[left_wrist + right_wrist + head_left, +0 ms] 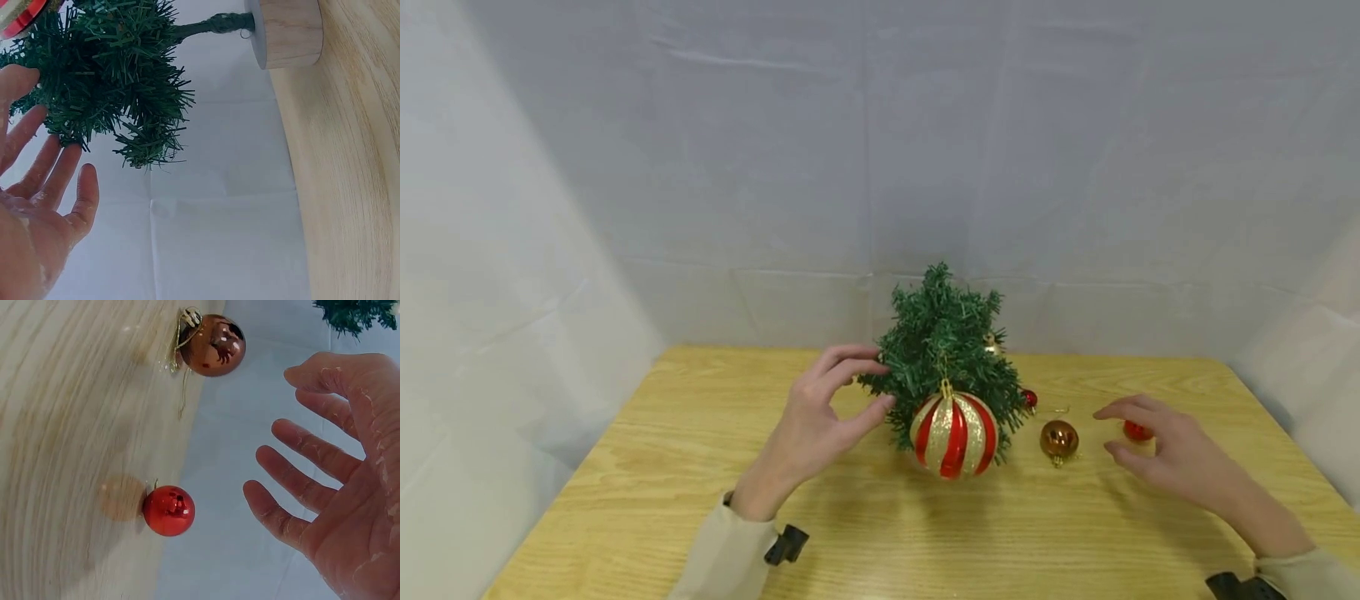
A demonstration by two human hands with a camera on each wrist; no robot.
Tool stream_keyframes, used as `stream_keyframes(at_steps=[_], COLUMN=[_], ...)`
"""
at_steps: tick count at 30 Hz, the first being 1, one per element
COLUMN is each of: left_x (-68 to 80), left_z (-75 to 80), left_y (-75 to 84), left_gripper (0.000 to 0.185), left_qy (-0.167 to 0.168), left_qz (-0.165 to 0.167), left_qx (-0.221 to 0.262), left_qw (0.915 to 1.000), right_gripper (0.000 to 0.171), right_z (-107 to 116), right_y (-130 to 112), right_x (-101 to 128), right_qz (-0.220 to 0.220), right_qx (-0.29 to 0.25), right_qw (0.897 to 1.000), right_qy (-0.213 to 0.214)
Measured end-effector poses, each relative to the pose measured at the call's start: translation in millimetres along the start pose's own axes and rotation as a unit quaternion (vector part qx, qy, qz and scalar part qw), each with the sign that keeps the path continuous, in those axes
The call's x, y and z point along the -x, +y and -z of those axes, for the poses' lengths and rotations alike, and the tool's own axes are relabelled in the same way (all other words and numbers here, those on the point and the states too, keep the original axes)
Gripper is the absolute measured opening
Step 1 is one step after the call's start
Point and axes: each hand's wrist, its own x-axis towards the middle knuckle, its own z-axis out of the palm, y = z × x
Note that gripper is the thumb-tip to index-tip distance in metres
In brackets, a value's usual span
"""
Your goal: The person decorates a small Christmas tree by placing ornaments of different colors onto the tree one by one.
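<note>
Tree (pixel 943 342) mid-table (pixel 647 467), big bauble (pixel 953 433) hanging at front. Two loose baubles (pixel 1059 440) (pixel 1136 431) on table right of tree. Left hand (pixel 820 417) left of tree, right hand (pixel 1172 450) over rightmost bauble.

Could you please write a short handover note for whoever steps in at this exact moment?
Left hand: open, fingertips at the tree, no grip on it.
Right hand: open, over the small red bauble, not holding it.
Things: the tree stands on its wooden base on the table. The striped bauble hangs at its front, another small red one on its right side. The copper bauble lies loose on the table.
Done: two baubles hung.
Left: likely the copper and red baubles.
</note>
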Motion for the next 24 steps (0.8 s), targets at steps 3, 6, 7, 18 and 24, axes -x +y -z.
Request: stream_keyframes(at_steps=[3, 6, 7, 18, 24], left_x=[1.0, 1.9, 2.2, 6.8, 8.7], left_z=[0.2, 0.7, 1.0, 2.1, 1.1], left_y=[0.1, 0.7, 1.0, 1.9, 5.1], left_gripper=[0.03, 0.028, 0.028, 0.029, 0.029], left_qy=[0.0, 0.002, 0.002, 0.004, 0.003], left_qz=[0.0, -0.002, -0.001, -0.016, -0.03], left_qx=[-0.001, -0.003, -0.003, -0.002, -0.002], left_qw=[1.0, 1.0, 1.0, 0.9999, 0.9995], right_gripper=[0.037, 0.038, 0.038, 0.046, 0.046], right_z=[-2, -5, -6, -25, -29], right_y=[-3, -5, -5, -10, -12], right_x=[-1, -3, -4, -11, -17], right_qz=[-0.01, -0.001, 0.007, 0.046, 0.041], right_qx=[-0.002, -0.005, -0.001, 0.015, 0.029], right_qw=[1.0, 0.999, 0.999, 0.996, 0.993], right_qy=[-0.02, -0.034, -0.036, -0.069, -0.109])
